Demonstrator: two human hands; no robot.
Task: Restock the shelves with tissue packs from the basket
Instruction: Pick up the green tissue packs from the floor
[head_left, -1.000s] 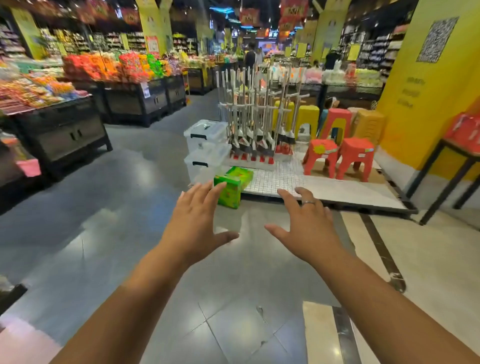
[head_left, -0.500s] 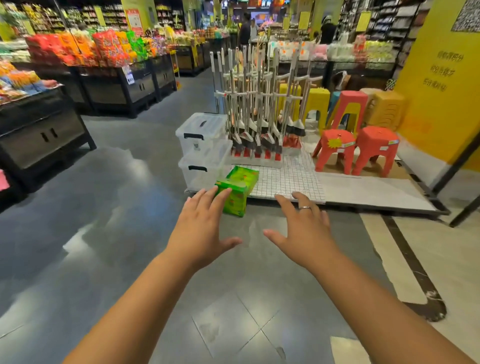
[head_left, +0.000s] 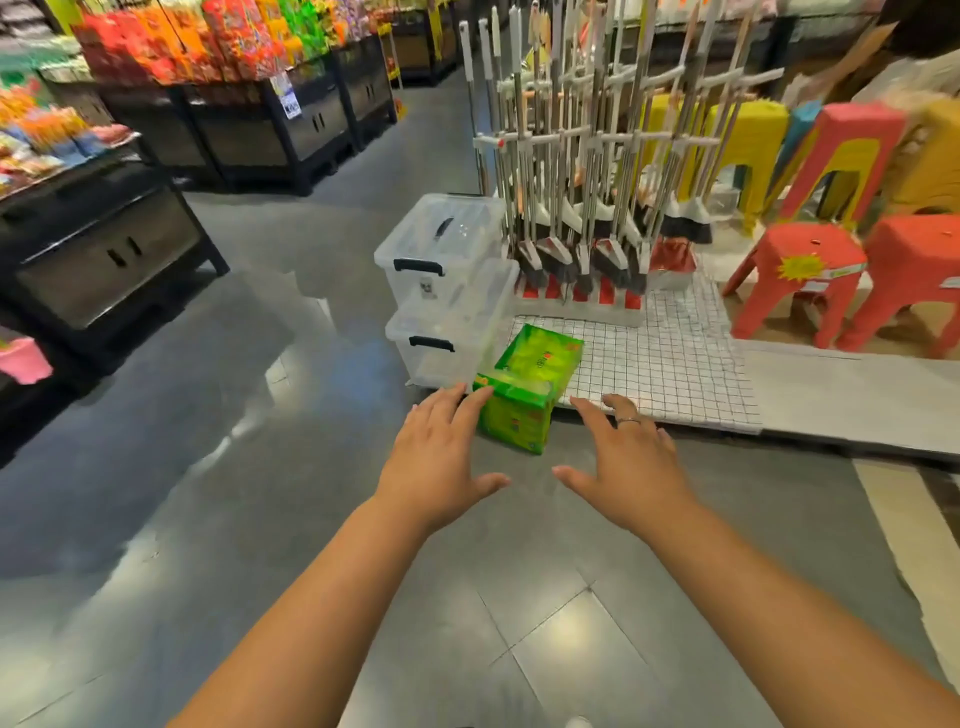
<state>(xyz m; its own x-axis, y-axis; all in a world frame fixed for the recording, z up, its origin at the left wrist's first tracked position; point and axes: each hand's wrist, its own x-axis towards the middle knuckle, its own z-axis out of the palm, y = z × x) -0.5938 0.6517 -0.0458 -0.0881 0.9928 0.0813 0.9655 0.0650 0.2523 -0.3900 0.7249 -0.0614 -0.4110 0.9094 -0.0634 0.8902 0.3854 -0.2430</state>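
Two stacked clear plastic bins (head_left: 444, 291) with lids are seen on the glossy grey tiled floor (head_left: 208, 467), contents not discernible. A boxy green film-wrapped tissue pack (head_left: 524, 384) is propped against the platform edge (head_left: 675, 421) beside them. The left hand (head_left: 436, 462) and right hand (head_left: 628, 462) are held with fingers spread, nothing gripped, the pack between and just beyond them.

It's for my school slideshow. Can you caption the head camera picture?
Left hand and right hand, both open, reach for a green tissue pack by clear boxes.
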